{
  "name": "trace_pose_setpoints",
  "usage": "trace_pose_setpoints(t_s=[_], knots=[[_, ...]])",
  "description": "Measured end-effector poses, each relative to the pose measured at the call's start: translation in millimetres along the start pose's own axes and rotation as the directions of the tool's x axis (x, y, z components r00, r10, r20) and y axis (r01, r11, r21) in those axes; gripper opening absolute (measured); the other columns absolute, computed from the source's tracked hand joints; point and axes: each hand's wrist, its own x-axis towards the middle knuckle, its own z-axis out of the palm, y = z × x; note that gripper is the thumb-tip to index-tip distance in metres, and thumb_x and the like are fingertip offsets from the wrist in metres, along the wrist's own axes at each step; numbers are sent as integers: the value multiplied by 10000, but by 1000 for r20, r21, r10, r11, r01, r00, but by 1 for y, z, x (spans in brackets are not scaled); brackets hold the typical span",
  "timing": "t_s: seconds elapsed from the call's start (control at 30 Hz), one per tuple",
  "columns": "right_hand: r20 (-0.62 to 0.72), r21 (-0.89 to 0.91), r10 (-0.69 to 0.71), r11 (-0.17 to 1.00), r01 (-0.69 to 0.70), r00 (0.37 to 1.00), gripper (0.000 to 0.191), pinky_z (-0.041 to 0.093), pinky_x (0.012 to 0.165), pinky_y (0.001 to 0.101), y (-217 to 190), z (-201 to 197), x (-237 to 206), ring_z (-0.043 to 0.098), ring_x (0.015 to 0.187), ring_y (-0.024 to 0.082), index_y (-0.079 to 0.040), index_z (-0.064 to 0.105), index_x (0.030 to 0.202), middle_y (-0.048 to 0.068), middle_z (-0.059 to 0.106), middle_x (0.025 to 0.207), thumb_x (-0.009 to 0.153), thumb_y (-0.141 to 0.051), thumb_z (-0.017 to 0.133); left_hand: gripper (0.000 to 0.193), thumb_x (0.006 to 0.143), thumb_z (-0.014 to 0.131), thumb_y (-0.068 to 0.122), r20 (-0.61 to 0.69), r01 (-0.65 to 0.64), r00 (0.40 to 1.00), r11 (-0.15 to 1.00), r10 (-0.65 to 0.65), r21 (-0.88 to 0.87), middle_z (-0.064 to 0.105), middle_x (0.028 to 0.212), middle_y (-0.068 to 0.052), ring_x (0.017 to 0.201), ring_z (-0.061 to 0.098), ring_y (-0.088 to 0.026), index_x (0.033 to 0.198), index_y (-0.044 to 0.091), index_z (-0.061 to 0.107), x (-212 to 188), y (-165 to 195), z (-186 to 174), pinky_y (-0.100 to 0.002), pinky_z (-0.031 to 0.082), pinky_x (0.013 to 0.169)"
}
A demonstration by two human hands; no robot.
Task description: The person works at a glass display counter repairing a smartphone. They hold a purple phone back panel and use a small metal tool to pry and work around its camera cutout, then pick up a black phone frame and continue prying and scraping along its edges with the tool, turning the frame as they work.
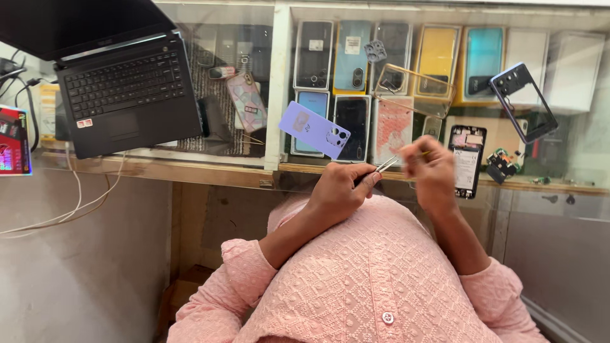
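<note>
Both hands up close over the glass worktop (222, 166), tweezers in play.

The left hand (337, 190) is curled narrow around a pair of metal tweezers (386, 164), tips aimed right towards the right hand (430, 174). That right hand is pinched tight, fingers bunched on something yellowish and too small to make out, just beside the tweezer tips. Right next to it on the glass lies an opened phone (467, 159), its insides showing, with a small loose part (501, 166) just to its right. A lilac back cover (315, 129) sits off to the left of the hands, a dark phone frame (525, 101) further right, a clear case (414, 89) above. A black laptop (124, 95) stands open at the far left, well apart.
</note>
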Motion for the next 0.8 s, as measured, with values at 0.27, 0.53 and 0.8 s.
trace_pose_setpoints(t_s=[0.27,0.53,0.8], knots=[[6,76,-117,990,116,993,264,464,547,206,-37,-16,26,595,605,81,-26,662,893,25,646,740,1079,-213,653,194,970,680,187,-56,8,998,1000,-8,-7,718,687,-66,536,634,-109,1053,34,766,26,22,-8,-296,484,518],[264,-71,-129,986,152,956,147,396,588,185,-50,-11,42,518,705,33,11,701,963,-2,625,816,952,-126,753,216,973,661,219,10,39,999,999,-39,2,723,670,-52,559,666,-94,1043,55,783,41,32,-14,-276,513,537],[197,-35,-153,986,163,968,167,470,612,188,-49,-33,69,553,697,32,-25,676,971,-14,644,814,1010,-186,697,217,953,675,222,77,155,985,988,-154,-8,738,676,-47,552,663,-97,1058,64,781,57,45,-23,-268,516,528]])
